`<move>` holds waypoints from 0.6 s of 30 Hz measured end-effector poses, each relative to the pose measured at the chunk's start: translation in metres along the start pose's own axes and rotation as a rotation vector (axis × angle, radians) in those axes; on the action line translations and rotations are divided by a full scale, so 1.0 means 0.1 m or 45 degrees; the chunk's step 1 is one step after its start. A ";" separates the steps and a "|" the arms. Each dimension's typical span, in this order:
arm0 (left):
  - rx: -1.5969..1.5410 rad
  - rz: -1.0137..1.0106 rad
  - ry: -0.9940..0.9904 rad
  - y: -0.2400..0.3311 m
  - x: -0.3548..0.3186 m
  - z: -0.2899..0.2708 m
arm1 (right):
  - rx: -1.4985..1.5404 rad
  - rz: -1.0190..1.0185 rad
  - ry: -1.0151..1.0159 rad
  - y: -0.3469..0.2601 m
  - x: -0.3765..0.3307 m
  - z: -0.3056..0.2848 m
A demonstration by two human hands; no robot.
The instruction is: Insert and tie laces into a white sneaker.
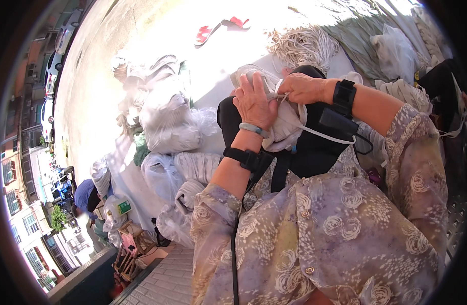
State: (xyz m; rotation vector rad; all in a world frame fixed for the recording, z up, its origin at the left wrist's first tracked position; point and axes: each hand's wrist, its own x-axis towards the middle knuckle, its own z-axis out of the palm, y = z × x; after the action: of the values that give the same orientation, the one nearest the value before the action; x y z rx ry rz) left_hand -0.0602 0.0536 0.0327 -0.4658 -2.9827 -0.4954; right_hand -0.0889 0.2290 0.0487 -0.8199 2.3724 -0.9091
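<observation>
A cream-white bundle of folded fabric strips [284, 128] rests on my lap, over my dark-clad knees. My left hand [255, 105] lies over its left side, fingers bent round it and thumb close to a knot-like crossing of strips. On the other side, my right hand [303, 88] is closed, pinching a narrow white strip [282, 94] at that crossing. A loose white strip [322, 134] trails from the bundle to the right across my lap. The undersides of the fingers are hidden.
White sacks and plastic-wrapped bundles [167, 119] stand at the left. Ahead lie a tangled pile of cream cords [305, 47] and red-and-white sandals [208, 34]. More coiled strips [403, 94] sit at the right. Another person [86, 195] is at the far left, near a wooden chair [129, 249].
</observation>
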 end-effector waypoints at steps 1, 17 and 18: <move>-0.010 -0.022 0.002 0.00 0.03 -0.03 | -0.001 -0.034 0.023 0.00 0.05 -0.04; 0.121 0.136 0.391 -0.03 -0.14 0.22 | 0.463 -0.009 0.004 0.36 0.11 0.38; 0.140 0.255 0.346 -0.01 -0.11 0.27 | 0.463 0.008 0.030 0.36 0.11 0.37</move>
State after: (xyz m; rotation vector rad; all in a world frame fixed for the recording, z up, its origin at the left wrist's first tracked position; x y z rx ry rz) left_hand -0.0509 0.0587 0.0054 -0.6231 -2.6523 -0.3430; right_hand -0.0878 0.2272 -0.0045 -0.6580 2.1332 -1.3029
